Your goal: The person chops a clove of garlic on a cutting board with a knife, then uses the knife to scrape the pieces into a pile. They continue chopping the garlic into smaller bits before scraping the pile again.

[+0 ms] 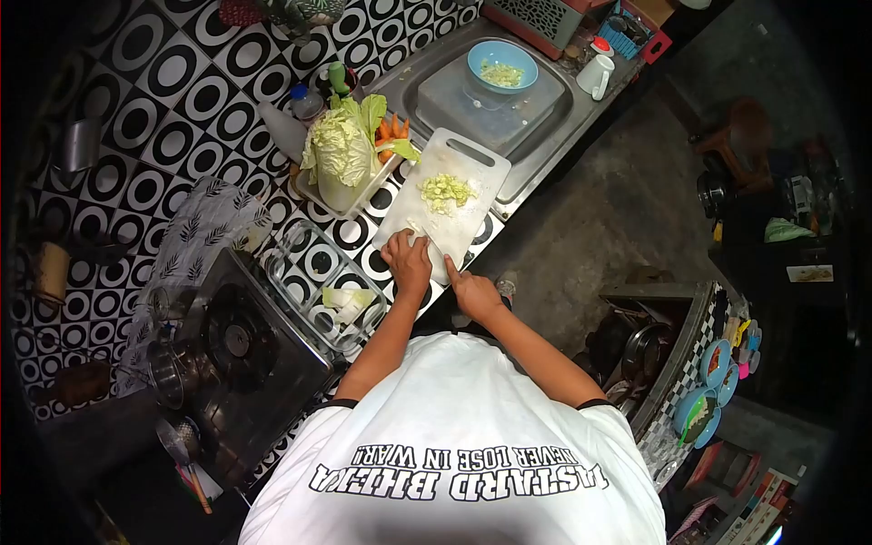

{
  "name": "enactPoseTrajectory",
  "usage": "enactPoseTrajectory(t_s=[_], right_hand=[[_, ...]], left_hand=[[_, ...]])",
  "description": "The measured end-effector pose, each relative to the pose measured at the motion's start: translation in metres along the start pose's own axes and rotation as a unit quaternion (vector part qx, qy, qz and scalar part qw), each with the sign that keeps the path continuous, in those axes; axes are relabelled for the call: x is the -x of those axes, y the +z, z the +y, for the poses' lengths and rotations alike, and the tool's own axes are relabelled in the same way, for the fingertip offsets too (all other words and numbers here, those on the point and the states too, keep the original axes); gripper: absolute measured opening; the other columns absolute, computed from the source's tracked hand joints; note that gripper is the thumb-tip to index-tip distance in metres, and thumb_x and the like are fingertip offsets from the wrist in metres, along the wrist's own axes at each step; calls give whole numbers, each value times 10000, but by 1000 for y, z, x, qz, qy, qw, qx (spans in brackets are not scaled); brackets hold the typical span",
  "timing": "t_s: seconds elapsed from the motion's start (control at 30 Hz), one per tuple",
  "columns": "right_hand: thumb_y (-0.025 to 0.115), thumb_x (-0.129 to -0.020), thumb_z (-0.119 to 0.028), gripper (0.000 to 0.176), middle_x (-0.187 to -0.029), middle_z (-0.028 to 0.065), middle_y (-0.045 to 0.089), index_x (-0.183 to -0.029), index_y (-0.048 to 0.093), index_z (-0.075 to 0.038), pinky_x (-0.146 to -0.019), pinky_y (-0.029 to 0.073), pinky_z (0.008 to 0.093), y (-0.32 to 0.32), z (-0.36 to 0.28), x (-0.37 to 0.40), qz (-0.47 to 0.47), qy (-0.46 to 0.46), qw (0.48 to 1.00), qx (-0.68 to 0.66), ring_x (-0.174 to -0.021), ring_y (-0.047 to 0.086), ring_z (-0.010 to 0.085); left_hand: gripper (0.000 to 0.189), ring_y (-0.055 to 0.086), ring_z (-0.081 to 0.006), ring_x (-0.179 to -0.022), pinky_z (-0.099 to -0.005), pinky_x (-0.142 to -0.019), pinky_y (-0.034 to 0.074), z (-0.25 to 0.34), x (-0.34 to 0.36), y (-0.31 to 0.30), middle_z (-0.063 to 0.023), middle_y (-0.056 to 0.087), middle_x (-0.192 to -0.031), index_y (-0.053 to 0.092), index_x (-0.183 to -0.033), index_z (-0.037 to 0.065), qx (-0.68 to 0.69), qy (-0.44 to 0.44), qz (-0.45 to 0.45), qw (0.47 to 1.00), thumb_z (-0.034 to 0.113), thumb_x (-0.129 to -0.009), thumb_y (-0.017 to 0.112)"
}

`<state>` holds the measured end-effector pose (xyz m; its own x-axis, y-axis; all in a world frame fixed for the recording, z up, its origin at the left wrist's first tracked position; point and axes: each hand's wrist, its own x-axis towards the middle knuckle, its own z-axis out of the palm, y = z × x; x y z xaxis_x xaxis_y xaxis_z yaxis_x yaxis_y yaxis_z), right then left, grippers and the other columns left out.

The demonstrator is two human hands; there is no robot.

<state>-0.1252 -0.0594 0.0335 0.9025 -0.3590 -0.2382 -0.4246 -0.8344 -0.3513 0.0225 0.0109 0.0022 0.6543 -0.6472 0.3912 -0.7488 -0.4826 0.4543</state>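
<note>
A white cutting board (486,195) lies at an angle on the tiled counter, with a small heap of chopped pale-green cabbage (445,191) on its middle. My left hand (408,261) rests at the board's near left edge, fingers bent down over a pale piece that they mostly hide. Beside it, my right hand (475,295) is closed around the handle of a knife (437,252), whose blade points away from me over the board, close to my left fingertips. Left of the board, a whole napa cabbage (341,154) and several carrots (394,129) sit in a plastic container (361,202).
A blue bowl (475,60) with chopped cabbage stands by the sink (568,104). A clear glass dish (304,300) near my left forearm holds a cut cabbage piece (347,303). The gas stove (259,363) is at left. Several blue bowls (716,363) stand on the right-hand shelf.
</note>
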Motion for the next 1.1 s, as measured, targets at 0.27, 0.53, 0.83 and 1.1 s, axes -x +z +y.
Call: enactPoseTrajectory(t_s=[0.27,0.53,0.83,1.1], right_hand=[[524,-770,19,824,-862,197,619,-1530,215,-67,-660,530,471,-8,9,17,-21,-8,1000,-11,-731,652,375],[517,-820,4,736,-880,188,621,-1508,271,-78,-695,524,467,-19,14,12,-10,0,999,-41,-763,648,375],[536,-796,1,733,-911,206,643,-1490,312,-73,-696,544,459,-23,12,5,19,-4,998,-61,-791,669,360],[552,-813,-20,707,-895,206,632,-1481,325,-62,-685,540,472,-27,0,15,9,19,997,-73,-774,665,368]], left_hand=[[155,469,-317,-1172,-507,-979,296,3,2,-1,-125,559,-1140,710,-952,91,-19,21,7,1000,114,-800,694],[203,402,-343,-1294,-542,-1057,233,0,2,-8,-130,542,-1285,719,-1028,102,-34,29,-31,999,141,-833,683],[208,370,-330,-1343,-564,-1078,203,-5,1,-12,-105,556,-1256,706,-1026,110,-52,18,-28,998,166,-826,694],[161,432,-311,-1249,-553,-1057,233,-6,2,-11,-79,581,-1172,702,-970,119,-37,22,-29,999,173,-818,702]])
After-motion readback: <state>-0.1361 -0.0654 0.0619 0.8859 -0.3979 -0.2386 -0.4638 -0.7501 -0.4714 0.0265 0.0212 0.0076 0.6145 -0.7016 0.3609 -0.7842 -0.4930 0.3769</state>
